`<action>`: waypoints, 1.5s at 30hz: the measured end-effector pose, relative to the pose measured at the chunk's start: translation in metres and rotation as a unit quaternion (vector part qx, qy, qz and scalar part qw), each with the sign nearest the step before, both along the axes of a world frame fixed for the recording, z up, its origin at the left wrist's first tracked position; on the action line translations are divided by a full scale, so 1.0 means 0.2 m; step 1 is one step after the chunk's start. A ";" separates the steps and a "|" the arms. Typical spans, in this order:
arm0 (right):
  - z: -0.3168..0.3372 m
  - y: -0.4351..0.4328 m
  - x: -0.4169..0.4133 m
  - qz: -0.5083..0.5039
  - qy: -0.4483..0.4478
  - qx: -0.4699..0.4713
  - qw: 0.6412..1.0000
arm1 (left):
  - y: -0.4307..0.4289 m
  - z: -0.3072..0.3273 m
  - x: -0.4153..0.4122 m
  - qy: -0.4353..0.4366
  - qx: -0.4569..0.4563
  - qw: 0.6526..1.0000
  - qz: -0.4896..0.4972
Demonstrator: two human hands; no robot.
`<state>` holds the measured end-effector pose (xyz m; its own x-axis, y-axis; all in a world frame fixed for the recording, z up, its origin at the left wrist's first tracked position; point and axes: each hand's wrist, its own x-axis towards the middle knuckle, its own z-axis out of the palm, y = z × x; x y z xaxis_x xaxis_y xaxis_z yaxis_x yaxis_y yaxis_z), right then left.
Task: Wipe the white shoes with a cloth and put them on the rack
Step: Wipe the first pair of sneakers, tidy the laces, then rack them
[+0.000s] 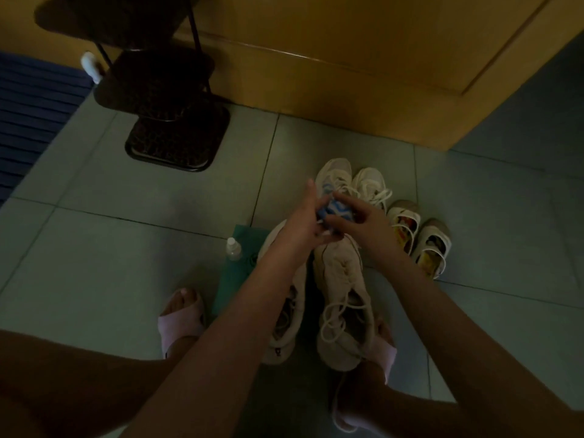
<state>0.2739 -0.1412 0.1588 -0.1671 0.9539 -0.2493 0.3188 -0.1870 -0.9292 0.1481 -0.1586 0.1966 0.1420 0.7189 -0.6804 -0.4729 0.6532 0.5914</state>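
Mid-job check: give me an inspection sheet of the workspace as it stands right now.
Surface: tiled floor, dimly lit.
Job's things: blue-and-white cloth held above the shoes; near white sneakers and far white sneakers on the floor; dark rack stands apart, upper left.
Clutter: small bottle at the edge of a green sheet; strap shoes on the right.
Hands: left hand and right hand both grip the cloth.
Cables: nothing seen.
Surroundings: wooden door; blue mat.

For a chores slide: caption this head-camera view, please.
Left hand and right hand hold a blue-and-white cloth above white shoes on the tiled floor, dark rack beyond.
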 end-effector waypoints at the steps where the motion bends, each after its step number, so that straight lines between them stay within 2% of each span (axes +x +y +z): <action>1: -0.03 0.02 0.04 -0.017 0.001 0.002 1.000 | 0.02 -0.03 0.02 0.004 -0.008 1.000 -0.014; 3: -0.08 0.06 0.13 -0.049 -0.018 0.003 0.999 | 0.03 -0.08 0.06 0.060 -0.003 0.997 -0.042; 4: -0.10 0.08 0.18 -0.061 -0.036 0.006 0.997 | 0.02 -0.12 0.07 0.128 0.015 0.989 -0.066; 6: -0.15 0.13 0.27 -0.076 -0.055 0.012 0.996 | -0.04 -0.23 0.10 0.298 0.076 0.943 -0.128; 7: -0.16 0.15 0.30 -0.071 -0.063 0.019 0.995 | -0.08 -0.28 0.12 0.350 0.096 0.918 -0.157; 11: -0.25 0.15 0.26 0.023 -0.129 0.031 0.991 | -0.23 -0.44 0.21 0.426 0.114 0.870 -0.220; 13: -0.32 0.10 0.21 0.116 -0.156 0.035 0.980 | -0.29 -0.48 0.25 0.413 0.115 0.880 -0.203; 15: -0.39 0.08 0.21 0.195 -0.214 0.090 0.953 | -0.32 -0.49 0.27 0.400 0.097 0.891 -0.189; 18: -0.41 0.06 0.25 0.224 -0.303 0.181 0.908 | -0.31 -0.49 0.27 0.435 0.094 0.868 -0.219; 21: -0.41 0.03 0.29 0.237 -0.290 0.233 0.897 | -0.31 -0.49 0.27 0.426 0.108 0.874 -0.205; 24: -0.43 -0.01 0.36 0.208 -0.270 0.222 0.913 | -0.33 -0.46 0.27 0.425 0.110 0.881 -0.176; 26: -0.40 -0.05 0.41 0.180 -0.278 0.161 0.930 | -0.33 -0.47 0.27 0.415 0.111 0.887 -0.168; 28: -0.36 -0.08 0.48 0.190 -0.330 0.078 0.921 | -0.33 -0.47 0.26 0.403 0.109 0.893 -0.167; 30: -0.31 -0.08 0.55 0.164 -0.329 0.005 0.930 | -0.34 -0.47 0.27 0.400 0.102 0.895 -0.172; 31: -0.28 -0.06 0.55 0.115 -0.298 0.005 0.948 | -0.34 -0.47 0.27 0.402 0.099 0.894 -0.174; 33: -0.23 0.01 0.49 0.035 -0.228 0.073 0.970 | -0.34 -0.47 0.27 0.412 0.099 0.888 -0.177; 35: -0.23 0.09 0.35 0.069 -0.206 0.124 0.968 | -0.34 -0.47 0.27 0.419 0.093 0.884 -0.186; 39: -0.40 0.07 0.17 0.172 -0.257 0.158 0.938 | -0.32 -0.44 0.27 0.427 0.110 0.871 -0.218; 42: -0.48 0.04 0.18 0.152 -0.233 0.165 0.946 | -0.31 -0.44 0.28 0.444 0.118 0.860 -0.224; 45: -0.49 0.09 0.19 0.129 -0.216 0.146 0.957 | -0.33 -0.44 0.27 0.436 0.110 0.870 -0.204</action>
<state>0.3124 -0.1234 0.0615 -0.3477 0.9345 -0.0766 0.6851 0.1974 -0.7012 0.2028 -0.2238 0.1080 -0.0858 0.8558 -0.5102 0.4622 0.4878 0.7406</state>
